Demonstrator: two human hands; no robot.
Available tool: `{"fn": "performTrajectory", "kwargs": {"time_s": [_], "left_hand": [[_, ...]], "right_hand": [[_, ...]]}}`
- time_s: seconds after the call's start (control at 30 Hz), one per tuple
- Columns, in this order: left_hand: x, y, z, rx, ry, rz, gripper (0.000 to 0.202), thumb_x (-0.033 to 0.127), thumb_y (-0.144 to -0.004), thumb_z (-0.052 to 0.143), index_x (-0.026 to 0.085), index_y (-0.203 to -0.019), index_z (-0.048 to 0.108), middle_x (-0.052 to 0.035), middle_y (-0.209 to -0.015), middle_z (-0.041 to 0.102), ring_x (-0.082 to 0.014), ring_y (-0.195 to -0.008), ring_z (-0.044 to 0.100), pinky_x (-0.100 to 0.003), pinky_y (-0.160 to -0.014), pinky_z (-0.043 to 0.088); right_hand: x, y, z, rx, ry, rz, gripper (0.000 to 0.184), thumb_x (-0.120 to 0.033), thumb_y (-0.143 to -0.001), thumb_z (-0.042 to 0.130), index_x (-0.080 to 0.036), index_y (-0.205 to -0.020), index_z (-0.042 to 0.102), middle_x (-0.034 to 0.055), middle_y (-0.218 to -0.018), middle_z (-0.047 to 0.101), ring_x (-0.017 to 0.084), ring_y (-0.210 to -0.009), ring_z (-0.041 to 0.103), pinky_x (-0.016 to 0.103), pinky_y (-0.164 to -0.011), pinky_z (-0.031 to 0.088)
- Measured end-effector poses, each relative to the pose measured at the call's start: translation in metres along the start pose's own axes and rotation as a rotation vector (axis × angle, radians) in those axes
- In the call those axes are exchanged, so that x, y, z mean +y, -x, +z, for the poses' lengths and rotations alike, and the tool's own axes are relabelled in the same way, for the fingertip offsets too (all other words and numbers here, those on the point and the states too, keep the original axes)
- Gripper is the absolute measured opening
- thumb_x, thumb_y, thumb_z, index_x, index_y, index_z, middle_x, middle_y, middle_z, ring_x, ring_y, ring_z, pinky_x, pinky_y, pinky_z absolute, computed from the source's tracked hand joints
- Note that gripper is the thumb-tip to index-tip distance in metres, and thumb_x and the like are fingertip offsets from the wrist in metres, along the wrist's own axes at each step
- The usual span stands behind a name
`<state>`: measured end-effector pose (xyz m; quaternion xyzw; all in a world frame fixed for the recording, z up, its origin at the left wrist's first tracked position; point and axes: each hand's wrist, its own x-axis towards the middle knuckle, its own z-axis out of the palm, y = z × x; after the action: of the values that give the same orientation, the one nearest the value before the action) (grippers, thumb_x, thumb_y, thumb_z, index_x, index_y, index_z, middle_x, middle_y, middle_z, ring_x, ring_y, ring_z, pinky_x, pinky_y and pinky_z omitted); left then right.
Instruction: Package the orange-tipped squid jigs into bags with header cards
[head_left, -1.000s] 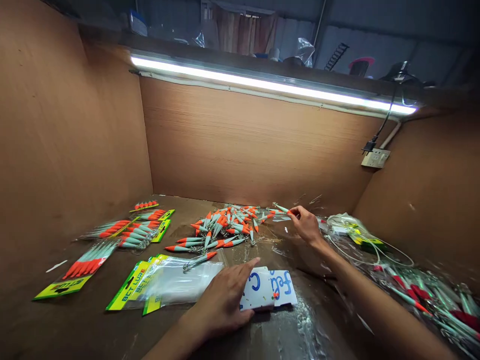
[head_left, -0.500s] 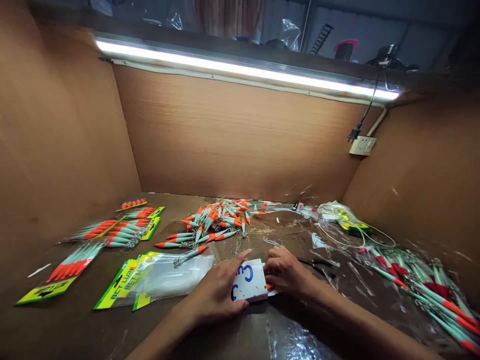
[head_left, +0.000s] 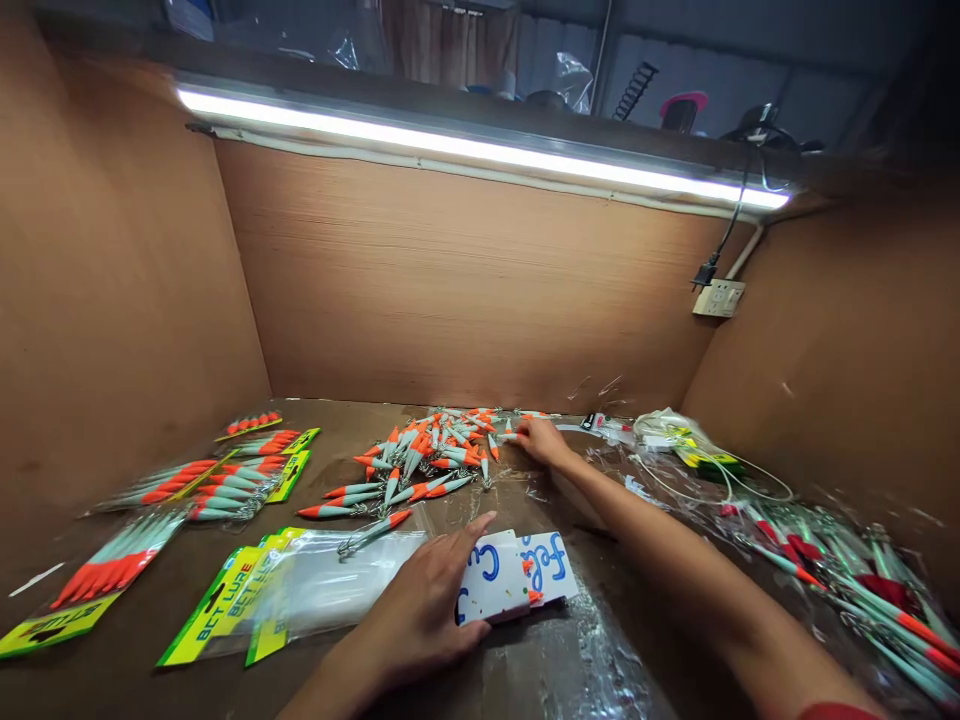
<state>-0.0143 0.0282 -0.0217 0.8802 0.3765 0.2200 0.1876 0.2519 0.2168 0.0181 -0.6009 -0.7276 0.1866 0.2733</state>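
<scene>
A small white folded card box (head_left: 517,580) with blue handwriting lies on the table, with a few orange bits showing at its right part. My left hand (head_left: 435,592) grips the box's left end between thumb and fingers. Farther back, my right hand (head_left: 541,441) is at the right edge of a heap of squid jigs (head_left: 420,455), orange and pale green with wire hook crowns. Its fingers are closed on one squid jig (head_left: 511,434), partly hidden by them. Another squid jig (head_left: 379,530) rests on clear bags with yellow-green BCT LURE headers (head_left: 217,610), left of my left hand.
Filled packs of jigs (head_left: 112,570) lie at the left. More jigs (head_left: 862,590) in plastic spread along the right side. A white cord bundle (head_left: 664,430) sits at the back right. Wooden panels (head_left: 450,280) enclose the table, with a lamp tube (head_left: 480,145) above.
My right hand has left the card box and reached back to the heap of jigs. The box's right part is now uncovered. My left hand keeps its hold.
</scene>
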Motion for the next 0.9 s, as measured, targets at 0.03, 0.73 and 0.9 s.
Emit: {"fn": "performTrajectory", "kwargs": {"time_s": [0.03, 0.73, 0.9], "left_hand": [[0.000, 0.000, 0.000, 0.002, -0.002, 0.002, 0.104, 0.022, -0.070, 0.073, 0.036, -0.156, 0.016, -0.0056, -0.148, 0.049, -0.0312, -0.127, 0.053, -0.045, -0.107, 0.042], [0.010, -0.006, -0.004, -0.043, 0.015, -0.009, 0.099, 0.026, -0.073, 0.072, 0.032, -0.156, 0.020, -0.0064, -0.142, 0.055, -0.0285, -0.122, 0.057, -0.041, -0.103, 0.045], [0.014, -0.007, -0.003, -0.057, 0.024, 0.035, 0.102, 0.023, -0.070, 0.073, 0.033, -0.156, 0.019, -0.0051, -0.141, 0.055, -0.0275, -0.122, 0.057, -0.040, -0.105, 0.044]], "right_hand": [[0.001, -0.006, 0.001, -0.016, -0.027, 0.033, 0.029, -0.035, -0.095, 0.064, -0.015, -0.115, 0.065, 0.0082, -0.120, 0.065, 0.024, -0.106, 0.064, 0.044, -0.092, 0.053], [0.033, 0.188, -0.062, -0.288, -0.264, -0.101, 0.029, -0.046, -0.088, 0.068, -0.021, -0.099, 0.076, 0.0037, -0.089, 0.073, 0.017, -0.078, 0.062, 0.028, -0.072, 0.046], [0.011, 0.200, -0.028, -0.006, 0.154, -0.354, 0.012, -0.036, -0.090, 0.070, -0.027, -0.092, 0.078, 0.0044, -0.092, 0.069, 0.022, -0.095, 0.058, 0.032, -0.081, 0.044]]}}
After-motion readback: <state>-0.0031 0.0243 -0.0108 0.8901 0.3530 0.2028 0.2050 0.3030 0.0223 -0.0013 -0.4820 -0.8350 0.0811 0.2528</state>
